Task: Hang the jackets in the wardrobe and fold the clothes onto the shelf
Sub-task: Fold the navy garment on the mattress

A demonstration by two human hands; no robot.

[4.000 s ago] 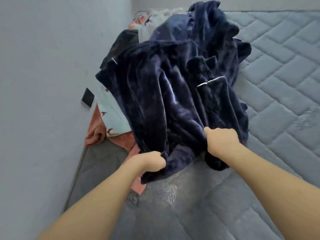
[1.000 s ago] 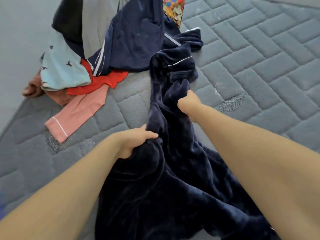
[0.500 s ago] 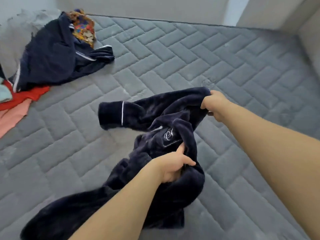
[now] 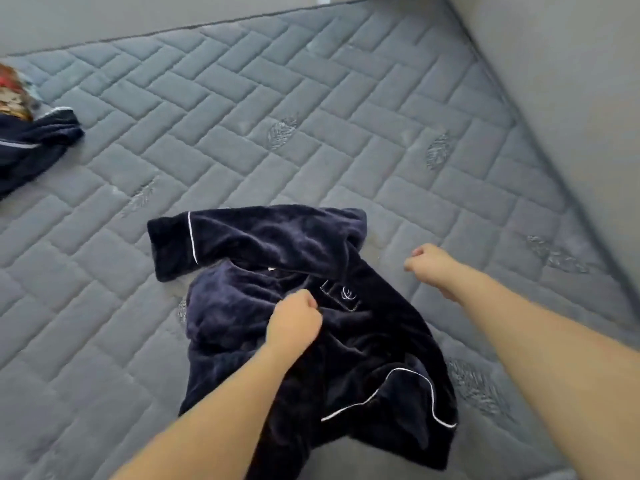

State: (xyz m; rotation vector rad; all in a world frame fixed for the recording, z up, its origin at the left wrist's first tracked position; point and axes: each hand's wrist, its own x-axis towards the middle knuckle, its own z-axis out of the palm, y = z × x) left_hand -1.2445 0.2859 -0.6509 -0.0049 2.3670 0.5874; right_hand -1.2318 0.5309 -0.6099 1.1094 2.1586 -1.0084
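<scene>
Head view: dark navy plush garment (image 4: 304, 327) with white piping lies crumpled on the grey quilted mattress (image 4: 311, 150), one sleeve spread out to the left, small embroidered logo showing near its middle. Left hand (image 4: 294, 323) is on top of it, fingers curled in a fist; can't tell if it's actually gripping fabric. Right hand (image 4: 429, 265) sits just right of the garment, over bare mattress, fingers curled, holding nothing. Another navy garment (image 4: 31, 147) lies at the far left edge, a multicoloured patterned cloth (image 4: 14, 95) beside it.
</scene>
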